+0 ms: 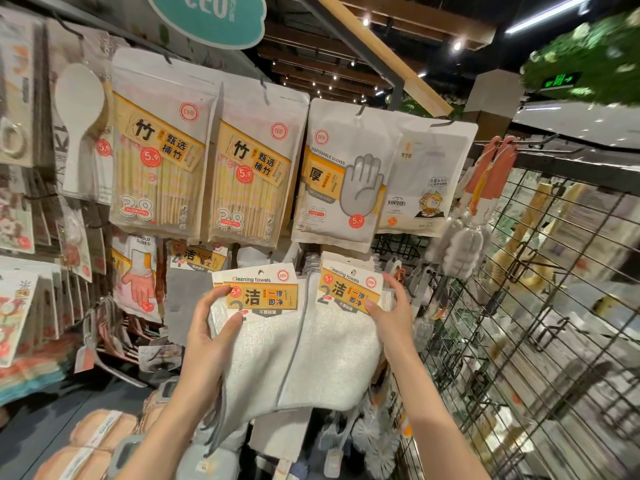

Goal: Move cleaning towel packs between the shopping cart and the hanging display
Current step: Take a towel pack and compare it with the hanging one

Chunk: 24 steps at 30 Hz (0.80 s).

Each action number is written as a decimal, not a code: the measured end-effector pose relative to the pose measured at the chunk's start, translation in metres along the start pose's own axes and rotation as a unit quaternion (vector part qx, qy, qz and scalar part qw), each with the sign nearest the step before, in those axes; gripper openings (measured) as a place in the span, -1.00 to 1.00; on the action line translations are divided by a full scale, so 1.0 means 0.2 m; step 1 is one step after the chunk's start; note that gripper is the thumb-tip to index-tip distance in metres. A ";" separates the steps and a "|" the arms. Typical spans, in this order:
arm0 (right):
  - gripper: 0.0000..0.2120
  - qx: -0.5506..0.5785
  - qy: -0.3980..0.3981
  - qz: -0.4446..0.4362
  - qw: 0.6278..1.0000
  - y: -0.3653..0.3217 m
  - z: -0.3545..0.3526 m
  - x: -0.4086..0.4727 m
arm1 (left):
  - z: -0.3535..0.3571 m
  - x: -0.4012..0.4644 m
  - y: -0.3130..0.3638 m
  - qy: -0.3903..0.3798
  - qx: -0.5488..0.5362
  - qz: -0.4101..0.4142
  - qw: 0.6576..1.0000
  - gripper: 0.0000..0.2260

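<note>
Two cleaning towel packs sit side by side at lower center of the frame, in front of the hanging display [398,244]. Left hand [211,327] grips the left pack [258,327] at its left edge, thumb over the front near the orange label, fingers curled behind. Right hand [393,313] holds the right pack [343,327] at its upper right corner, thumb on the card header, fingers wrapped round the edge. Packs touch along a grey seam down the middle; both white cloth w/ "Cleaning towels" headers, tilted slightly toward each other. Can't tell if either header is on a hook.

Above, upper center: two bamboo chopstick bags [162,150] hang next to a disposable gloves pack [343,174], then a white pouch [427,178] further right. White rice paddle [79,116] at upper left. Wire grid panel [519,306] fills the right side, w/ bottle brushes [464,244] hanging at its left edge. Shopping cart not identifiable in view.
</note>
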State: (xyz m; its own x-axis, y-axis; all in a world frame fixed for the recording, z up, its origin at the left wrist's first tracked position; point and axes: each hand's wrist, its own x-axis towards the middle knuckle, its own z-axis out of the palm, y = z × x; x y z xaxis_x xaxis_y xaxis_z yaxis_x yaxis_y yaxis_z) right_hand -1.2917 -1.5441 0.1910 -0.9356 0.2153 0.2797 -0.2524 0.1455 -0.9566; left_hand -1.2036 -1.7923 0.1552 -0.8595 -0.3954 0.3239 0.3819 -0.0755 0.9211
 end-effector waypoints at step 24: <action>-0.67 -0.136 0.006 0.001 0.991 0.13 0.13 0.30 | 0.02 0.03 0.00 0.018 0.032 0.027 0.999 -0.65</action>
State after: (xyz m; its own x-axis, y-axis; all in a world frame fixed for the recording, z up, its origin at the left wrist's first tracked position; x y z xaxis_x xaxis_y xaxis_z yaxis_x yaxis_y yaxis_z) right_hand -1.3603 -1.5523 0.1816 -0.9331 0.2264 0.2794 -0.1726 0.3996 -0.9003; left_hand -1.2103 -1.7913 0.1578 -0.8249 -0.4299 0.3670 0.4042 0.0051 0.9146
